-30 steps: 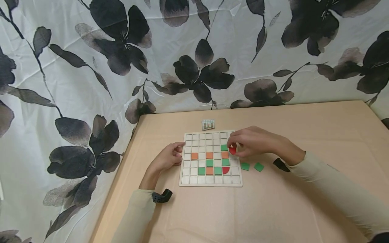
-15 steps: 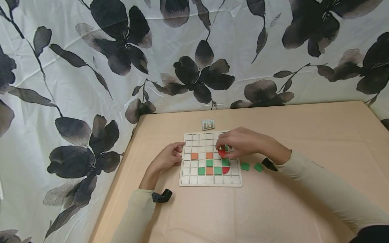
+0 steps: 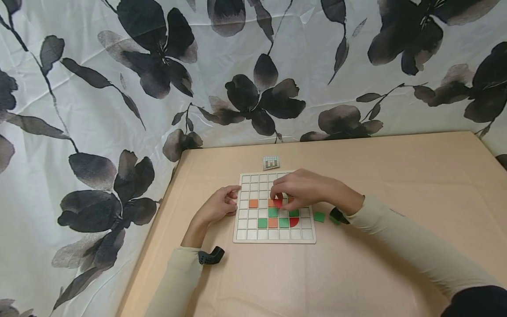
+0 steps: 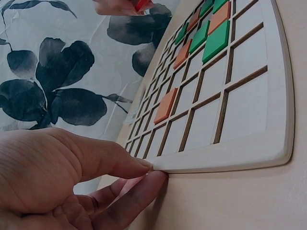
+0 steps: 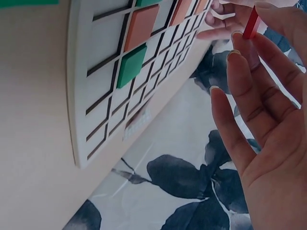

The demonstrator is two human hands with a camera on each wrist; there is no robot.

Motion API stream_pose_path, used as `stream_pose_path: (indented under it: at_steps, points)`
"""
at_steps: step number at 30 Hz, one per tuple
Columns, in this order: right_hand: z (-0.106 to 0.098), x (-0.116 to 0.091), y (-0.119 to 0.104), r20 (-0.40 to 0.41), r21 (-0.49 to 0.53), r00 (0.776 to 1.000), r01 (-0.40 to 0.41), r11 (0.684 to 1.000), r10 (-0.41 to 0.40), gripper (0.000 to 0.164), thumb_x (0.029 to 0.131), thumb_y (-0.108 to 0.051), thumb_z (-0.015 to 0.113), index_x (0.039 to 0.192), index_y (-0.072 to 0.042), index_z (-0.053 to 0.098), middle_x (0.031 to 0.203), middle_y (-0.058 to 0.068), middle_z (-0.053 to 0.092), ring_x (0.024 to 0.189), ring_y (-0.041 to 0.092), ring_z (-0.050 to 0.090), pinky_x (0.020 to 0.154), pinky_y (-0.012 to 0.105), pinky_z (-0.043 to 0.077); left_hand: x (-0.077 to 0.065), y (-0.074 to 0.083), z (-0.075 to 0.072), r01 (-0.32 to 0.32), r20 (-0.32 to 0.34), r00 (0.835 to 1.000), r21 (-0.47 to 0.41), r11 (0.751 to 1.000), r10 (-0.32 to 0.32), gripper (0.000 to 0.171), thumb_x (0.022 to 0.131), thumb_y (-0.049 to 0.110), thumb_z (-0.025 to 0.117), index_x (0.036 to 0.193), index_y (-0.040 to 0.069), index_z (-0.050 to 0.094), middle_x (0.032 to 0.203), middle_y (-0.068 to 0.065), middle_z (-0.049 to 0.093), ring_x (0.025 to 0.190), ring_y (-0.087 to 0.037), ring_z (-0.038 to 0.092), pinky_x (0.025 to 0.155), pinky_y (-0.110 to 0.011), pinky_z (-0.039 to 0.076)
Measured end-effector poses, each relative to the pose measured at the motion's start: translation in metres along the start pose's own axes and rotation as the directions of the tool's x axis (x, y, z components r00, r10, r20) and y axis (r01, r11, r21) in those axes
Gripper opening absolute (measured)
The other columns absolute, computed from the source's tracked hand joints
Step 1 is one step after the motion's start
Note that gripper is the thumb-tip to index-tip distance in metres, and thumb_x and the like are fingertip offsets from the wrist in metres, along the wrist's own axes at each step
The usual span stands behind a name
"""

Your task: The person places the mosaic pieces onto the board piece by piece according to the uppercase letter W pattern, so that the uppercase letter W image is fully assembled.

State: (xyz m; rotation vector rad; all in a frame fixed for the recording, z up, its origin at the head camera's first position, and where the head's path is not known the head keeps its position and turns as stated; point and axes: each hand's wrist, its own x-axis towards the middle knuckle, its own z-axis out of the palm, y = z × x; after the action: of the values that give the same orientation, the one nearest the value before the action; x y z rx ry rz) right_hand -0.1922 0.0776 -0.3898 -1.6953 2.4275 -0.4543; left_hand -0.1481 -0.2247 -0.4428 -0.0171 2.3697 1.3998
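A white grid board (image 3: 253, 237) lies on the table, with orange, green and red tiles in some squares. My right hand (image 3: 306, 189) is over the right part of the board and pinches a red tile with a rounded edge (image 3: 278, 203) between thumb and fingertips. The right wrist view shows that red tile (image 5: 251, 23) edge-on, while the other fingers spread apart. My left hand (image 3: 217, 204) rests at the board's left edge. In the left wrist view its thumb and a finger (image 4: 156, 184) touch the rim. A red quarter-round tile (image 3: 294, 222) lies in a lower square.
Loose green tiles (image 3: 319, 216) lie right of the board, one partly covered by the right wrist's black band (image 3: 338, 215). Behind the board sits a small patterned card (image 3: 271, 162). A floral cloth (image 3: 237, 53) hangs beyond the table's far edge.
My right hand has moved left across the board with the red tile, from the right-hand columns to beside the orange tile near the middle. The left hand has stayed at the board's edge.
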Motion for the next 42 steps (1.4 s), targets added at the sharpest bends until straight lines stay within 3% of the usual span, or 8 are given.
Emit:
stream_pose_path:
  at_steps: [23,42]
  points:
    - [0.025,0.033,-0.017,0.035,-0.003,0.999,0.02,1.0,-0.02,0.021,0.091,-0.038,0.072,0.107,-0.024,0.071,0.089,-0.009,0.065,0.074,0.003,0.052,0.061,0.022,0.041,-0.003,0.006,0.0,0.011,-0.001,1.0,0.008,1.0,-0.011,0.066,0.088,-0.017,0.061,0.149,0.005,0.047,0.115,-0.014,0.047,0.091,-0.021,0.051,0.069,-0.03,0.056]
    - [0.054,0.055,-0.04,-0.051,-0.103,0.999,-0.018,0.995,0.013,0.007,0.085,-0.028,0.07,0.092,-0.025,0.071,0.08,-0.015,0.058,0.073,0.001,0.051,0.057,0.023,0.044,-0.004,0.002,-0.002,-0.004,0.015,1.0,0.005,1.0,0.004,0.065,0.089,-0.017,0.06,0.149,0.004,0.047,0.115,-0.014,0.048,0.089,-0.02,0.05,0.069,-0.029,0.055]
